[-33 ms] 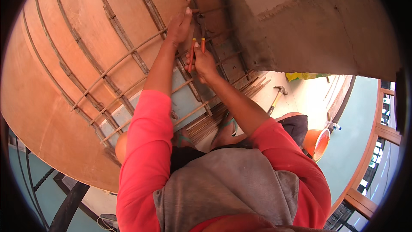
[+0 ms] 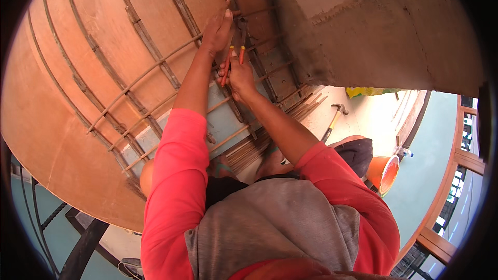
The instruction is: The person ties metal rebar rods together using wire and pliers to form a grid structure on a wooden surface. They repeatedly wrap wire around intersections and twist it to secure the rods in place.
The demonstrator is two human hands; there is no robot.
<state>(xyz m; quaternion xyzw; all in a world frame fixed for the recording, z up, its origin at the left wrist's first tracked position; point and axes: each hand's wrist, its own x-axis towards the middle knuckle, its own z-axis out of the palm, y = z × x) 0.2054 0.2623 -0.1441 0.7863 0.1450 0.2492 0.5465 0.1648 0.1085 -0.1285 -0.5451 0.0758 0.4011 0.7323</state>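
My right hand point(image 2: 241, 78) is closed on the red handles of a pair of pincers point(image 2: 226, 66) with yellow bands. Their dark jaws point up at a crossing of the steel bars; whether they touch a tie there is hard to see. My left hand point(image 2: 217, 30), just left of the jaws, is closed about a thin crossbar point(image 2: 181, 45), its fingers partly hidden. That bar belongs to a grid of rusty reinforcing bars point(image 2: 147, 41) over a curved wooden panel point(image 2: 98, 0).
A rough concrete mass point(image 2: 384, 41) overhangs at the upper right. Below it lie a hammer point(image 2: 334, 119) and a bundle of thin strips point(image 2: 249, 150). An orange bucket point(image 2: 381, 173) stands right of my knee. Black ropes point(image 2: 35, 212) hang at the lower left.
My right hand has shifted slightly left and down with the pincers, and the handles have tilted a little. My left hand stays where it was.
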